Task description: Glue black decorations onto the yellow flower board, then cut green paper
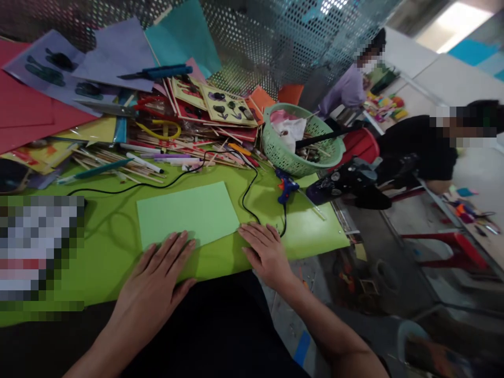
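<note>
Both hands were flat and open, gripping nothing: left hand [157,273] pressed the near edge of the light green sheet [188,214], right hand [265,251] its near right corner. Sheet unfolded and uncut; glue gun [286,189] beyond the right hand lay untouched.

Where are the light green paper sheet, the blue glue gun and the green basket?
light green paper sheet [188,213]: head view, middle of the sheet.
blue glue gun [285,190]: head view, on its body.
green basket [281,153]: head view, its front wall.

Green table [110,262] under pale paper [187,214], sticks [118,160].
</note>
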A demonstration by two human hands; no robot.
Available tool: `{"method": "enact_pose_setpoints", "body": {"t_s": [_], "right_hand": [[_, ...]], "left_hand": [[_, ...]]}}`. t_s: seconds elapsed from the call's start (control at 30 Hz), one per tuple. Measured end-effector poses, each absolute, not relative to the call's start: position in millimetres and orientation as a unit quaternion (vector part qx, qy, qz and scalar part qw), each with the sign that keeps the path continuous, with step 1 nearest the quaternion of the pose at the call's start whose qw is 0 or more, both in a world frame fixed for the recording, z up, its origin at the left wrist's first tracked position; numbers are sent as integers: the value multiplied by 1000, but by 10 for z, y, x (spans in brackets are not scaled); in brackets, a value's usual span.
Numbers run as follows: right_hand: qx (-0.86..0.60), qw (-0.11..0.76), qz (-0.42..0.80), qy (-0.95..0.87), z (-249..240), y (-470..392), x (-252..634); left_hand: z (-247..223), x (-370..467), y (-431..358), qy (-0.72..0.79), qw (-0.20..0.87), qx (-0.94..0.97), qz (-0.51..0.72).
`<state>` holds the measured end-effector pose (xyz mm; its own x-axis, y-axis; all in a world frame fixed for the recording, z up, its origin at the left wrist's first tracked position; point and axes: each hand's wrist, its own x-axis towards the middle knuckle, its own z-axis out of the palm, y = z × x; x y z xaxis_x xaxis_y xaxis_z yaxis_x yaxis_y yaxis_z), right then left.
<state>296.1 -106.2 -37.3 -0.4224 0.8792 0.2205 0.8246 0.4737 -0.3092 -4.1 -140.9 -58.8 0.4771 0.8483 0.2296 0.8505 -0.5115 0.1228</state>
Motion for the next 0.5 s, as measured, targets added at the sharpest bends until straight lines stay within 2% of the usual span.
{"method": "enact_pose_setpoints", "body": {"t_s": [0.17, 0.33, 0.5], "right_hand": [[-512, 173, 58, -839, -266, -1041, 2830], [-410, 144, 107, -894, -269, -1057, 2527], [-422, 142, 114, -888, -297, -1065, 2497]], "left_hand": [[-630, -14, -1360, -487, 8, -862, -143], [-637, 37, -1315, -474, 10, -866, -162], [-633, -97, -1371, -471, -3, -862, -184]]}}
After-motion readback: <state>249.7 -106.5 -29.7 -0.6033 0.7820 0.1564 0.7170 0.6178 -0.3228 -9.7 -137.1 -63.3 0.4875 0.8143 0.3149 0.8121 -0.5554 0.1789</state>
